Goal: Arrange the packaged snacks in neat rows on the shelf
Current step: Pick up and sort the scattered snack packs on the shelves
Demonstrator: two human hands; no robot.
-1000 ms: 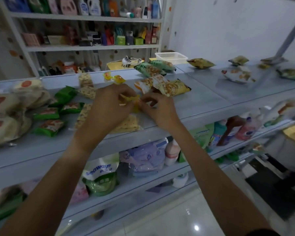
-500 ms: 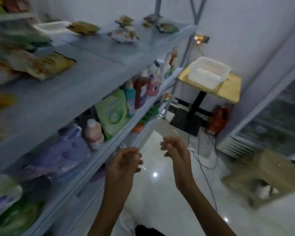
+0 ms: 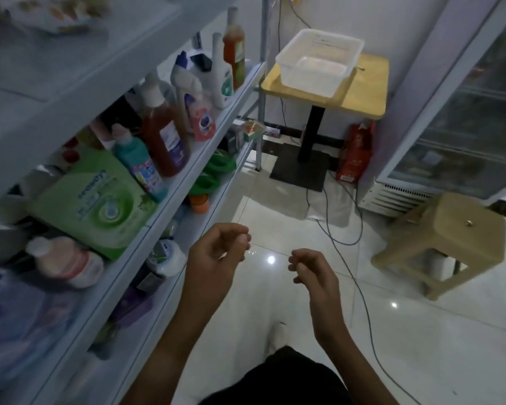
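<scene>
While both the left hand [image 3: 216, 255] and right hand [image 3: 310, 270] hang loosely curled and empty, reach back up for the blurred snack packet [image 3: 53, 16].

Both hands, left [image 3: 216, 258] and right [image 3: 311, 271], hang over the floor [image 3: 275, 206] with fingers loosely curled, seemingly empty; shelf [image 3: 146, 226] lies left of them.

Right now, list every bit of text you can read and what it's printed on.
None reads clearly.
Green pack: pale lettering, blurred and seemingly mirrored; not legible.
Teal bottle, brown bottle, white bottle: labels too blurred.
Red bag by the table: print too small.
</scene>
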